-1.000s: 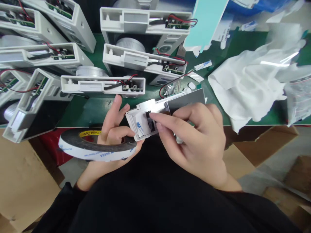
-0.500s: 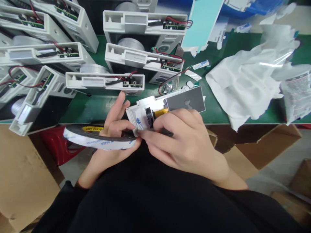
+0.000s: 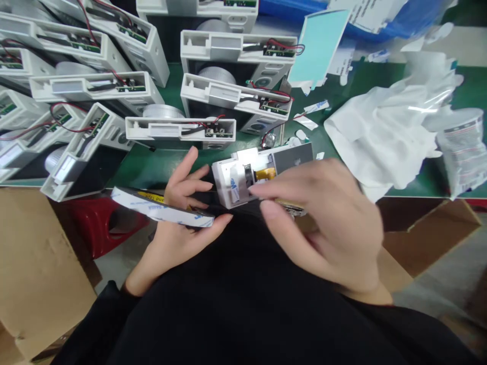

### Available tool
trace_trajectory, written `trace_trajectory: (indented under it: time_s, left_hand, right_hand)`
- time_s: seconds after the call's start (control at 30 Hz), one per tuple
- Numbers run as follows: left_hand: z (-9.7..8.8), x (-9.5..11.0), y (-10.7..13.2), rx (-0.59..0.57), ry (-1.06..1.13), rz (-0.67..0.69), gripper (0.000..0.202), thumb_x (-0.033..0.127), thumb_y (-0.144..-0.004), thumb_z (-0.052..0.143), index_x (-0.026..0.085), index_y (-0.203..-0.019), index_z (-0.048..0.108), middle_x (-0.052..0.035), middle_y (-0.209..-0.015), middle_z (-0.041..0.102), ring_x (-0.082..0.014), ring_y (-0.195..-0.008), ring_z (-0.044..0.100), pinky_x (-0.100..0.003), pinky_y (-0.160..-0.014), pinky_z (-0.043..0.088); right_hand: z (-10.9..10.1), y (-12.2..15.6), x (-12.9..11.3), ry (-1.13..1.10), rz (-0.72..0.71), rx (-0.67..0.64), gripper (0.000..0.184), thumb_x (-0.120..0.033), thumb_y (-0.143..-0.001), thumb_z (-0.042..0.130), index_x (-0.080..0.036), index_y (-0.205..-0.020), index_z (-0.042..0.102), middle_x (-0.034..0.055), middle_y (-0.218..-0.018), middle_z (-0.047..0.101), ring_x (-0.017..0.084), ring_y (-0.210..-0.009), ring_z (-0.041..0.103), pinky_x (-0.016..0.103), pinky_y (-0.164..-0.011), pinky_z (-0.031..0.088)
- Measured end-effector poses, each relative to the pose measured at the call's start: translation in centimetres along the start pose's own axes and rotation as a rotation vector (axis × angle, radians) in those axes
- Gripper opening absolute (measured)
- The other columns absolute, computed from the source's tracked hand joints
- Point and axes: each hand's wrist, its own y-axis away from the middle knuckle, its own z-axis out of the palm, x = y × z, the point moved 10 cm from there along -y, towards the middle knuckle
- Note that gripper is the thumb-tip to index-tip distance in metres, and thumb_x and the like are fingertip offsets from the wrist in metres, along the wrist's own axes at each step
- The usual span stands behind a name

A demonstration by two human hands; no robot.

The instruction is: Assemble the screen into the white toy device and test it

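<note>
A roll of double-sided tape (image 3: 152, 206), with blue print on its white liner, hangs around the fingers of my left hand (image 3: 182, 213). That hand's thumb lies along the roll's near side while the fingertips spread toward a white plastic housing (image 3: 224, 182). The housing sits at the bench's front edge with its open back up, showing an orange ribbon cable (image 3: 265, 174), a short strip of tape (image 3: 234, 185) and a dark grey panel (image 3: 291, 156). Over it is my right hand (image 3: 323, 223), slightly blurred, thumb and index finger apart with nothing seen between them.
Several white camera-like units (image 3: 180, 129) with exposed circuit boards and red-black wires stand along the back and left. White cloth-like wrapping (image 3: 373, 137) and a clear bag (image 3: 464, 152) lie right. Tape scraps (image 3: 306, 121) and a teal sheet (image 3: 319, 48) are behind. Cardboard boxes (image 3: 38, 263) stand below.
My right hand has lifted off the housing's near corner and moved right, its fingers parting. My left fingers have come away from the housing, with the tape roll still on them. The view has shifted slightly.
</note>
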Motion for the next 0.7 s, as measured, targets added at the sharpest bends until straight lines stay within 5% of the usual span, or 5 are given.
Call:
trace_trajectory:
  time_s: [0.1,0.27,0.47,0.7]
  left_hand:
    - [-0.6,0.3,0.6,0.026,0.083,-0.05,0.047,0.031,-0.087,0.079,0.034,-0.124,0.052,-0.0038,-0.166,0.035,-0.0285,-0.128,0.065,-0.035,-0.074,0.069]
    - [-0.9,1.6,1.2,0.04,0.121,-0.056,0.051,0.026,-0.086,0.078,0.034,-0.126,0.048,-0.0062,-0.165,0.038,-0.0205,-0.108,0.072,-0.032,-0.069,0.066]
    - [0.2,3.9,1.5,-0.077,-0.396,0.08,0.037,0.012,-0.089,0.064,0.026,-0.122,0.052,-0.0069,-0.129,0.07,-0.0234,-0.105,0.074,-0.038,-0.085,0.064]
    - [1.0,4.8,2.1,-0.067,-0.714,0.19,0.019,0.015,-0.09,0.055,0.021,-0.108,0.056,-0.0053,-0.099,0.075,-0.0246,-0.079,0.075,-0.036,-0.06,0.055]
  right_hand:
    - [1.5,0.2,-1.3,-0.112,-0.017,-0.094,0.014,-0.02,-0.101,0.057,-0.019,-0.111,0.066,0.0026,-0.095,0.074,0.015,-0.087,0.068,0.033,-0.075,0.051]
    - [2.1,0.2,-2.6,-0.169,-0.054,-0.112,0.018,-0.022,-0.101,0.057,-0.017,-0.114,0.068,0.0052,-0.099,0.075,0.016,-0.091,0.071,0.033,-0.079,0.057]
    - [0.4,0.2,-2.9,-0.137,-0.068,-0.025,0.019,-0.019,-0.1,0.057,-0.018,-0.117,0.067,0.0051,-0.1,0.074,0.016,-0.091,0.069,0.032,-0.077,0.056]
    - [-0.3,0.3,-4.0,-0.184,-0.109,-0.015,0.018,-0.019,-0.1,0.058,-0.018,-0.116,0.067,0.0034,-0.099,0.073,0.014,-0.09,0.069,0.03,-0.079,0.057]
